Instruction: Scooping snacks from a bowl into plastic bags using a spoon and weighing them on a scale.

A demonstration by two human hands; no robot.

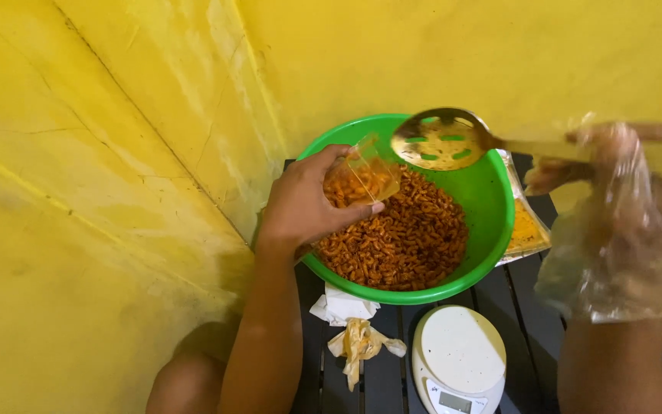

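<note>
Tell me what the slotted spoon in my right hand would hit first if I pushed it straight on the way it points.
Probably the small clear bag of snacks that your left hand holds over the green bowl. The slotted spoon in your gloved right hand points at it, though depth is unclear.

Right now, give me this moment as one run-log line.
left hand: holds small clear bag over green bowl | right hand: plastic-gloved, holds slotted spoon, empty | bowl: orange macaroni | white scale: bare

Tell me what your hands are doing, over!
Left hand grips small clear bag part-filled with snacks. Gloved right hand holds slotted spoon, empty, over green bowl. Nothing between spoon and bag.
</note>
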